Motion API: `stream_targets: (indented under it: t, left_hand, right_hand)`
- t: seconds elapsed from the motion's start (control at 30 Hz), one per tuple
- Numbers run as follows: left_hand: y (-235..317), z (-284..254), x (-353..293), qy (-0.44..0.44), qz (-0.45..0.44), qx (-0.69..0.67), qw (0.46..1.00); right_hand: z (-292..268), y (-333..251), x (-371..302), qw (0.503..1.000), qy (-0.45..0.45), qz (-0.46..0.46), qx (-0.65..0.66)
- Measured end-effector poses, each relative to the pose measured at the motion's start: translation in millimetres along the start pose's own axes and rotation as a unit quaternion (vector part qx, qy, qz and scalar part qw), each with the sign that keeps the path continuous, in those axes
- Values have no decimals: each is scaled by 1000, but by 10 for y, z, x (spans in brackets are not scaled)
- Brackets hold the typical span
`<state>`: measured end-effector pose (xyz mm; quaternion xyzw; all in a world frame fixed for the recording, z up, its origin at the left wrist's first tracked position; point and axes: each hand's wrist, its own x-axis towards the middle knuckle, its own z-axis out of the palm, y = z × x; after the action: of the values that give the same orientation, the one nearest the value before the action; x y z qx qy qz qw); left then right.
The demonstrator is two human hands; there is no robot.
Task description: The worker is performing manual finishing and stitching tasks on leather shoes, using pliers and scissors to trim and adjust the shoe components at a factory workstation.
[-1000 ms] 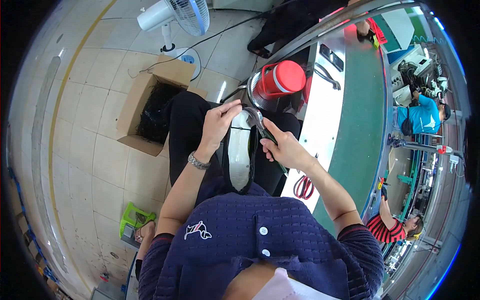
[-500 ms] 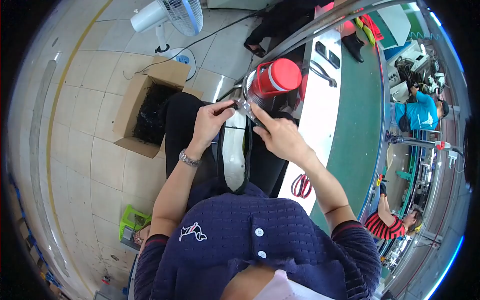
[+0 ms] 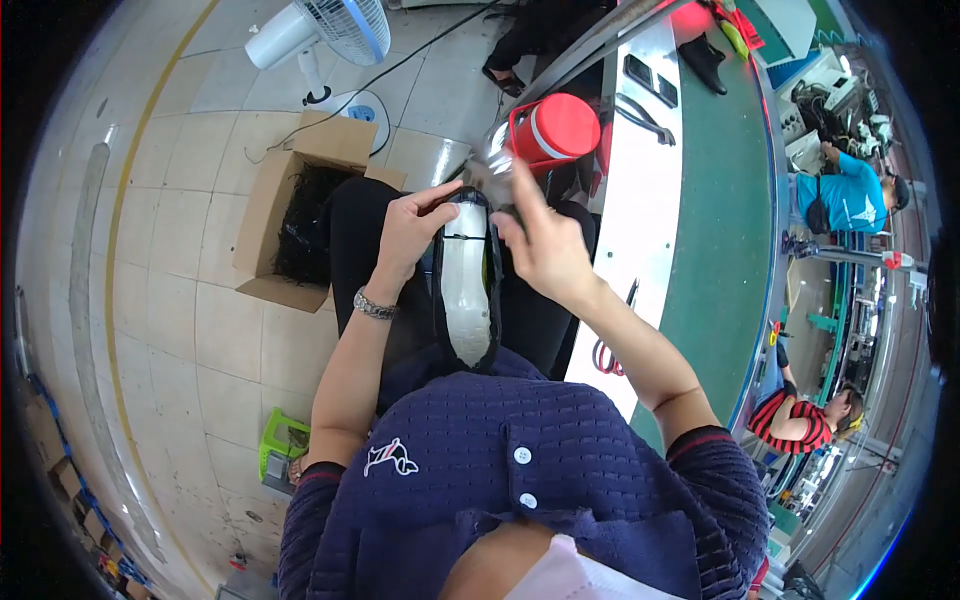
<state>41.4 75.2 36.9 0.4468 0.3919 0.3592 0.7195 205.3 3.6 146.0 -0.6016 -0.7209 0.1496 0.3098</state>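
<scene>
On my lap lies a black shoe upper stretched over a pale last (image 3: 466, 290), sole side up and toe pointing away from me. A thin dark strap crosses the pale sole near the toe. My left hand (image 3: 412, 232) is closed at the toe's left side, thumb and fingers pinching the upper's dark edge. My right hand (image 3: 550, 250) is wrapped round metal pincers (image 3: 490, 172), their shiny head just beyond the toe. Motion smears the pincers, so whether the jaws touch the upper is unclear.
Beyond the toe stands a red-lidded jug (image 3: 565, 126). On the white bench edge (image 3: 640, 215) lie black-handled pliers (image 3: 645, 120), phones (image 3: 650, 80) and red-handled scissors (image 3: 606, 358). Left are an open carton (image 3: 262, 235) of black scraps and a fan (image 3: 330, 40). Co-workers are at right.
My right hand and the pincers have shifted up and away from the toe, blurring. My left hand keeps its pinch at the toe. The whole view has shifted slightly.
</scene>
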Motion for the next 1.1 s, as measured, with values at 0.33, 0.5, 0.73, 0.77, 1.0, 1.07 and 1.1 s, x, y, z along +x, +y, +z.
stream_targets:
  t: [0.33, 0.5, 0.73, 0.77, 1.0, 1.07, 1.1]
  left_hand:
    - [148, 93, 70, -22, -23, -6, 999]
    - [144, 96, 200, -86, -6, 115, 990]
    - [117, 88, 212, -100, 3, 95, 990]
    - [125, 77, 198, -97, 3, 97, 990]
    - [150, 55, 144, -75, -8, 90, 993]
    - [144, 26, 119, -58, -2, 76, 995]
    - [116, 25, 98, -47, 1, 68, 997]
  right_hand:
    - [-242, 488, -819, 904, 42, 408, 123]
    - [-138, 1849, -1665, 856, 127, 499, -53]
    - [-196, 1905, -2231, 868, 234, 425, -106]
    - [-204, 1759, -2380, 858, 244, 431, -141]
    - [-115, 1024, -3187, 766, 127, 619, -118]
    - [-220, 846, -2969, 718, 102, 684, 74]
    - [-210, 765, -2923, 723, 93, 680, 78]
